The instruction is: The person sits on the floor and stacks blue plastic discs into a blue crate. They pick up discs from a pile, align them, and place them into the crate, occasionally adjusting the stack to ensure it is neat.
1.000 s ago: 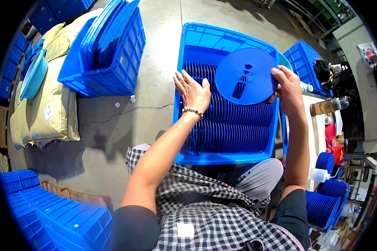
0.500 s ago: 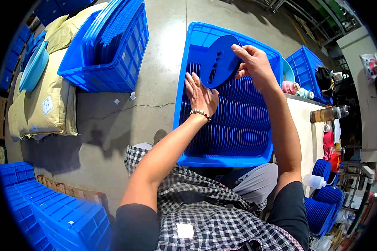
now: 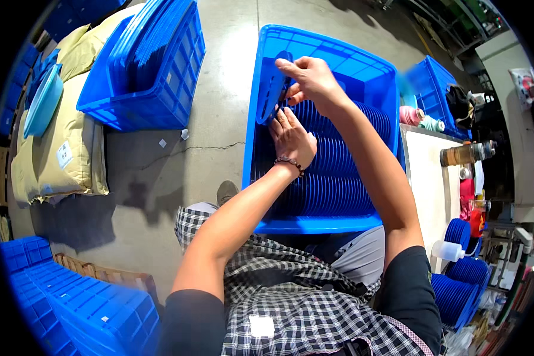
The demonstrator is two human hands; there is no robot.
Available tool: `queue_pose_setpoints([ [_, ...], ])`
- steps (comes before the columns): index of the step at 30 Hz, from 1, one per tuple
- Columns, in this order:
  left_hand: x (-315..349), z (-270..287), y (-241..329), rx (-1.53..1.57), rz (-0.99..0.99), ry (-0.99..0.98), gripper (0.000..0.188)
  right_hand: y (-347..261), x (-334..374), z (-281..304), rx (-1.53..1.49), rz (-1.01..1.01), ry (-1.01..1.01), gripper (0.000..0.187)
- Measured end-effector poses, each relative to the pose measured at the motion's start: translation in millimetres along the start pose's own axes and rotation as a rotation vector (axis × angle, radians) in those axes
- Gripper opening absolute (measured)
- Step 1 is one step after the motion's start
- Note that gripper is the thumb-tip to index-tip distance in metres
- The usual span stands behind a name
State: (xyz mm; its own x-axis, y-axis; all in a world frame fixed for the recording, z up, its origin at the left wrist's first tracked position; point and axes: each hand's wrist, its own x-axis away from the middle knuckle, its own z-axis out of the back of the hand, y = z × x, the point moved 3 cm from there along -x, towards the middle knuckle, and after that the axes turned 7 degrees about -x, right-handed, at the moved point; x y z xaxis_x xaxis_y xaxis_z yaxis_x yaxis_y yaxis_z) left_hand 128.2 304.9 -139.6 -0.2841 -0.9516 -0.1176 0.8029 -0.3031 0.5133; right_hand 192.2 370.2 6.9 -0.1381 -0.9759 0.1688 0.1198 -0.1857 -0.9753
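Note:
A large blue bin (image 3: 314,225) in front of me holds rows of thin round blue discs (image 3: 341,157) standing on edge. My right hand (image 3: 315,83) pinches one blue disc (image 3: 273,92) by its upper edge, near the bin's far left part. This disc is steeply tilted, seen nearly edge-on, with slots through its middle. My left hand (image 3: 293,141) lies over the left part of the rows, fingers stretched out. Its fingertips are close to the held disc's lower edge; whether they touch it is hard to tell.
At the far left, a blue crate (image 3: 142,89) full of blue sheets stands beside stuffed yellow sacks (image 3: 80,130). Blue crates (image 3: 101,308) fill the near left. A worktable (image 3: 427,178) on the right carries a brown bottle (image 3: 463,154), thread cones (image 3: 412,115) and more disc stacks.
My right hand has moved left with the disc, turning it from nearly face-on to edge-on. My left hand has shifted slightly, its fingers now near the disc's lower edge.

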Motion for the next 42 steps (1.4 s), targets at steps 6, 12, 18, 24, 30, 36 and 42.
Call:
queue_pose_setpoints([
  [6, 3, -6, -1, -0.094, -0.11, 0.119, 0.104, 21, -21, -9, 0.022, 0.017, 0.072, 0.045],
  [12, -8, -20, -8, -0.216, -0.185, 0.109, 0.111, 30, -31, -27, 0.238, -0.044, 0.011, 0.053],
  [18, -3, -17, -7, -0.144, -0.143, 0.064, 0.114, 34, -41, -21, 0.219, -0.066, 0.09, 0.05],
  [24, 1, -9, 0, -0.159, -0.093, 0.108, 0.098, 24, -33, -14, 0.175, -0.017, 0.1, 0.046],
  [30, 0, -19, -5, -0.161, -0.149, 0.131, 0.108, 21, -25, -14, 0.227, 0.014, 0.098, 0.049],
  [36, 1, -15, -3, -0.154, -0.147, 0.16, 0.102, 26, -31, -30, 0.354, 0.006, 0.032, 0.057],
  [42, 3, -12, -6, -0.026, -0.252, 0.192, 0.108, 33, -29, -41, 0.651, -0.007, 0.031, 0.065],
])
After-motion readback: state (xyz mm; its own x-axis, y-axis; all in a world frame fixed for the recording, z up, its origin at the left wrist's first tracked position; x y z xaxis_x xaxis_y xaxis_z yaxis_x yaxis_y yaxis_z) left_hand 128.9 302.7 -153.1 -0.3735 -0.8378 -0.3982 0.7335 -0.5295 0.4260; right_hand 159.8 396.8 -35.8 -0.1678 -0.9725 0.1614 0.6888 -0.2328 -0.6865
